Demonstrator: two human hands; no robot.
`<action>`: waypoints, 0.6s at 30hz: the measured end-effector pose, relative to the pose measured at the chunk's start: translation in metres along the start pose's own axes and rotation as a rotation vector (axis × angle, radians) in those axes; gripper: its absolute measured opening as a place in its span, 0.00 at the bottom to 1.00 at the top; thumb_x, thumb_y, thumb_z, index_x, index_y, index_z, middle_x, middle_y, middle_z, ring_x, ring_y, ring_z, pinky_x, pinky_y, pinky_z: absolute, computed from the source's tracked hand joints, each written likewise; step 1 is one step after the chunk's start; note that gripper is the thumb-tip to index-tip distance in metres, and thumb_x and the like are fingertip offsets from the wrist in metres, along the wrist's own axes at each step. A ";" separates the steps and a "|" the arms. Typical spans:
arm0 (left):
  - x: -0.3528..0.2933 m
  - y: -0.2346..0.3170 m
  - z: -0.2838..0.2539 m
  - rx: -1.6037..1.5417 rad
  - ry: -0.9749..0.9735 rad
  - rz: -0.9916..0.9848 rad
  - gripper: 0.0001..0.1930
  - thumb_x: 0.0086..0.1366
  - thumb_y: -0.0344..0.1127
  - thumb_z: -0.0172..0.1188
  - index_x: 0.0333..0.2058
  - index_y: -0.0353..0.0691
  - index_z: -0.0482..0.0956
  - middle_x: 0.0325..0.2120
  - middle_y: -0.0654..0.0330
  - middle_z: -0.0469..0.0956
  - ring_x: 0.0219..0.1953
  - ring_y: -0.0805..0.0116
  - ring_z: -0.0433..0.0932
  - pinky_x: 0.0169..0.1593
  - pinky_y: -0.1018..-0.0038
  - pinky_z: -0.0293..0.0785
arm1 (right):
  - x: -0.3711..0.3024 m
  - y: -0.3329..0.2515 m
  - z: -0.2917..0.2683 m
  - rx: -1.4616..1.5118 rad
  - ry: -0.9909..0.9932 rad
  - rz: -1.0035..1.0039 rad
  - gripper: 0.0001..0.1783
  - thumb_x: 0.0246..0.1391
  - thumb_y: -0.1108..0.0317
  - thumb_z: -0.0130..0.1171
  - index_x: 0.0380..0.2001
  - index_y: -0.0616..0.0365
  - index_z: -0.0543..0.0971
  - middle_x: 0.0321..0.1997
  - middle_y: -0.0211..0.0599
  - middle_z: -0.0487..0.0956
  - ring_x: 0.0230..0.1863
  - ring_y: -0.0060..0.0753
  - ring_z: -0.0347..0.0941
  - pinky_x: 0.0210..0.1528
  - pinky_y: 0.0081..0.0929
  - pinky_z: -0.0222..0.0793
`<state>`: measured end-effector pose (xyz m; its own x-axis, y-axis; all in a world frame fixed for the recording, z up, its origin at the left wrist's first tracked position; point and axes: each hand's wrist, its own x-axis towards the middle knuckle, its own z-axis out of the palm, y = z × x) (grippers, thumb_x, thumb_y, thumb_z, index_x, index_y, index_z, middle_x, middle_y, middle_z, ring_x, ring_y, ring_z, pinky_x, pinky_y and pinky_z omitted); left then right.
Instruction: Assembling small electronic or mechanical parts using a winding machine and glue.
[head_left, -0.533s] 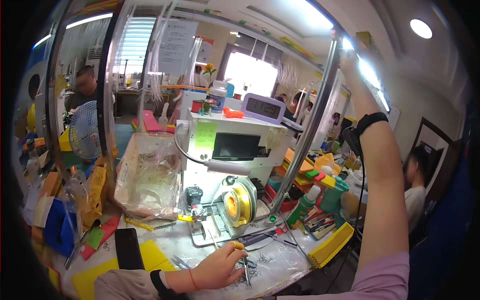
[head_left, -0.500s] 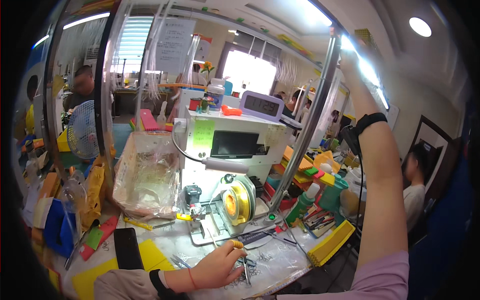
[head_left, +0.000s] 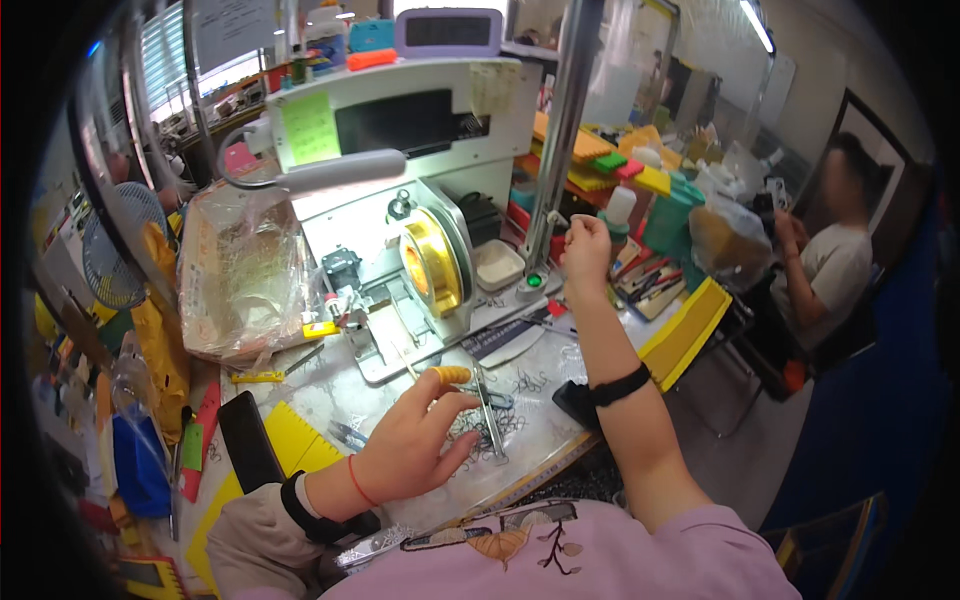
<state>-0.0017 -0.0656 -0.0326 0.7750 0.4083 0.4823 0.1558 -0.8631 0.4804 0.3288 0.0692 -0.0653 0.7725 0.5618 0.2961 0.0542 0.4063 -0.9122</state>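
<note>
- Loosely bent, the left hand (head_left: 410, 438) has its fingers half-open, thumb apart, a yellow sleeve (head_left: 450, 375) on one finger.
- Tweezers (head_left: 489, 412) lie just beside them, over dark curved bits (head_left: 465, 418) on the table (head_left: 545, 420); whether the fingers touch them, I cannot tell.
- Right hand (head_left: 587, 255) raised near the metal post (head_left: 568, 100), fingers curled in; anything held there is unclear.

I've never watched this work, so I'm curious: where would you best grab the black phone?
Probably by both long edges, around the middle, coming from above: the black phone is a slim slab lying flat, long edges exposed, while the beige left sleeve crowds its near end.
</note>
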 end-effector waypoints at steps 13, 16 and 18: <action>0.003 -0.008 0.005 -0.027 -0.019 -0.085 0.18 0.54 0.21 0.62 0.44 0.34 0.72 0.51 0.46 0.66 0.47 0.55 0.75 0.53 0.67 0.70 | -0.013 -0.001 -0.002 0.213 -0.337 0.236 0.07 0.65 0.66 0.50 0.41 0.52 0.76 0.21 0.12 0.60 0.17 0.05 0.50 0.17 0.11 0.43; 0.002 -0.009 0.003 -0.026 -0.021 -0.083 0.18 0.53 0.21 0.61 0.44 0.34 0.72 0.50 0.45 0.66 0.47 0.55 0.74 0.53 0.66 0.70 | -0.019 -0.005 0.004 0.232 -0.377 0.260 0.06 0.65 0.67 0.50 0.41 0.51 0.76 0.20 0.11 0.59 0.17 0.04 0.49 0.17 0.11 0.42; 0.001 -0.009 0.003 -0.024 -0.026 -0.083 0.18 0.53 0.21 0.60 0.44 0.34 0.72 0.50 0.45 0.67 0.47 0.54 0.74 0.53 0.66 0.70 | -0.021 -0.006 0.004 0.184 -0.368 0.223 0.07 0.65 0.67 0.49 0.39 0.53 0.77 0.19 0.11 0.57 0.17 0.05 0.48 0.17 0.11 0.42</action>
<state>-0.0003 -0.0582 -0.0383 0.7757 0.4699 0.4213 0.2055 -0.8192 0.5354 0.3095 0.0581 -0.0653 0.4750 0.8546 0.2100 -0.2262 0.3492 -0.9093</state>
